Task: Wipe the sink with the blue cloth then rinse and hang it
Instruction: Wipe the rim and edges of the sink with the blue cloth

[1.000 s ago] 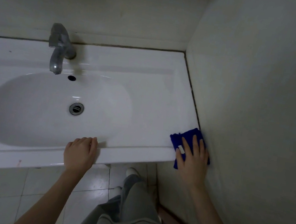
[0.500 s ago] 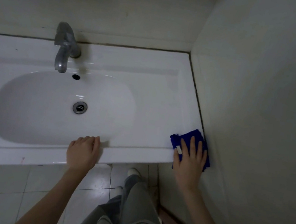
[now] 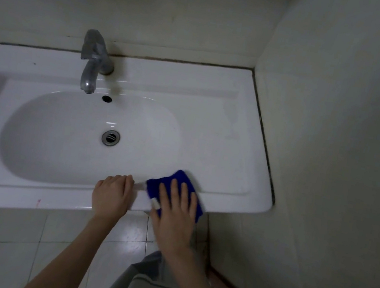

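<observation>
The white sink (image 3: 222, 134) fills the middle of the view, with an oval basin and a metal drain (image 3: 110, 137). A folded blue cloth (image 3: 178, 179) lies on the sink's front rim, right of the basin. My right hand (image 3: 175, 212) presses flat on the cloth, fingers spread and pointing away from me. Just to its left, my left hand (image 3: 110, 197) curls over the front rim, fingers bent onto the top edge. The two hands are close together but apart.
A grey metal tap (image 3: 92, 62) stands at the back of the sink above the overflow hole (image 3: 107, 98). A wall (image 3: 341, 166) runs along the sink's right side. Below are pale floor tiles (image 3: 9, 240) and my grey trousers (image 3: 145, 287).
My right hand has slid the blue cloth left along the front rim, from the right corner by the wall to just beside my left hand. The left hand has stayed on the rim.
</observation>
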